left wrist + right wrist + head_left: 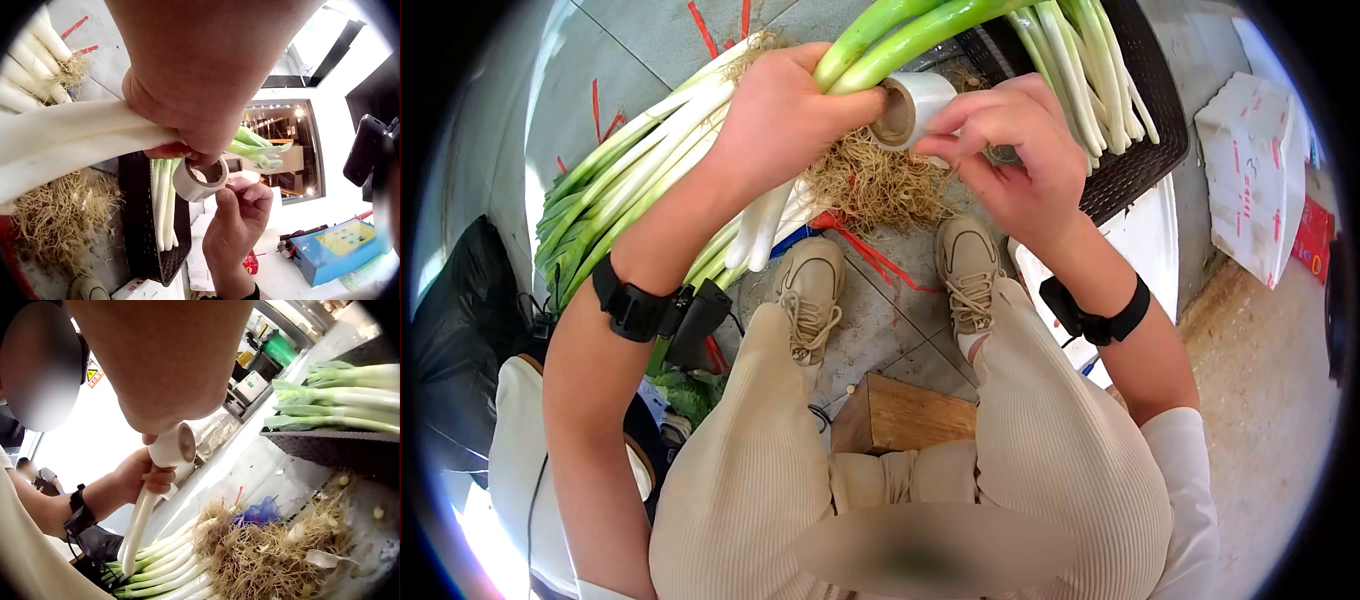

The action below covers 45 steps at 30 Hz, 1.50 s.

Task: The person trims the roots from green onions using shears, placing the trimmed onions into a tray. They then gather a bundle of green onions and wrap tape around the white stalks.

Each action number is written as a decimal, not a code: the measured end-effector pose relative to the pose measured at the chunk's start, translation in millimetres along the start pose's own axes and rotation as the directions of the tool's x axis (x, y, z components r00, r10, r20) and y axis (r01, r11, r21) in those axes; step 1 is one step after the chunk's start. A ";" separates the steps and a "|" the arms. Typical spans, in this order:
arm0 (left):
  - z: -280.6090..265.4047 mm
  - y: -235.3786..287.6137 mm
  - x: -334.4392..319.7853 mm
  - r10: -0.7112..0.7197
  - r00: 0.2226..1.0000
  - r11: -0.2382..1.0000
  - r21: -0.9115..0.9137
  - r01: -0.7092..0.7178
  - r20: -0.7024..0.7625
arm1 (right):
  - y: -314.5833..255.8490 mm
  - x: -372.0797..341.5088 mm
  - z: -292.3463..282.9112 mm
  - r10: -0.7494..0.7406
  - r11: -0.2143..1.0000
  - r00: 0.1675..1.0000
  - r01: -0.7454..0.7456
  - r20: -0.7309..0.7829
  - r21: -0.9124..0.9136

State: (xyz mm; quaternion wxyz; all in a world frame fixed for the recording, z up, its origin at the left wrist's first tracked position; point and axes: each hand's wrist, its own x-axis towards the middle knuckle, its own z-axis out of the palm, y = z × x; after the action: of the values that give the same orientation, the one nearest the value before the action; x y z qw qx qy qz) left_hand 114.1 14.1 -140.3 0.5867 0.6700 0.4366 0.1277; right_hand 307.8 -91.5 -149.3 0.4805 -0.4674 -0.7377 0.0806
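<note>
My left hand [785, 110] grips a couple of leeks [890, 45]. Their green parts extend up and to the right, while the white ends [139, 531] stick out below the fist. A roll of white tape [925, 100] sits at the left thumb, its cardboard core facing that thumb. On the other side of the roll, my right hand [1030, 150] has its thumb and forefinger pinched at the tape's edge. In the left wrist view the right fingertips [240, 185] are right at the roll's rim. My right hand is mostly hidden behind the wrist in its own view.
Loose leeks [645, 165] lie on the floor at left. Cut roots [880, 185] are heaped between the hands and shoes, near red strips [880, 262]. A dark crate [1135, 175] at right holds more leeks [1090, 70]. A wooden block [905, 415] stands between the legs.
</note>
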 end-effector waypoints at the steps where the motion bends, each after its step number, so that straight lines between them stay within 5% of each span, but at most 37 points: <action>1: 0.4 2.6 0.3 -0.010 1.000 1.000 0.016 0.010 0.003 | 0.1 0.5 -1.0 -0.001 1.000 1.000 0.001 0.000 0.000; 12: 2.2 1.0 4.2 -0.094 0.996 0.992 0.083 0.093 0.007 | 8.5 0.1 -1.7 -0.144 0.986 0.989 0.145 0.018 -0.083; 18: 4.7 4.9 7.4 -0.108 0.994 0.985 0.134 0.107 0.003 | 11.5 -2.9 -4.9 -0.079 0.993 0.991 0.088 0.104 -0.081; 30: 0.9 12.2 7.6 -0.140 0.990 0.974 -0.181 0.137 -0.001 | 3.9 -23.4 -3.2 0.001 0.996 0.989 0.013 0.147 -0.090; 38: 0.6 14.1 7.3 -0.084 0.996 0.993 -0.092 0.081 -0.040 | 4.5 -24.8 -13.2 0.007 0.996 0.990 0.006 0.143 -0.090; 41: 0.6 12.9 6.4 -0.072 0.996 0.995 -0.074 0.068 -0.049 | -1.1 -27.0 -19.7 0.090 0.996 0.996 -0.090 -0.014 0.029; 43: 0.6 11.4 6.3 -0.065 0.997 0.995 -0.073 0.061 -0.051 | -6.5 -31.3 -24.9 0.531 0.827 0.846 -0.530 0.048 0.187; 44: 1.0 10.2 6.8 -0.066 0.996 0.994 -0.087 0.061 -0.057 | -5.4 -30.3 -23.6 0.531 0.827 0.846 -0.530 0.048 0.187; 45: 1.3 9.8 7.1 -0.066 0.996 0.993 -0.100 0.060 -0.062 | -3.6 -28.2 -20.8 0.668 0.679 0.729 -0.678 0.145 0.281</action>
State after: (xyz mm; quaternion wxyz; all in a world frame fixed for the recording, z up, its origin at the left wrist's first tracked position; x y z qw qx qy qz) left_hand 123.4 19.1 -134.3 0.6082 0.6216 0.4696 0.1522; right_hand 324.7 -121.9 -154.2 0.4736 -0.6215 -0.4987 0.3751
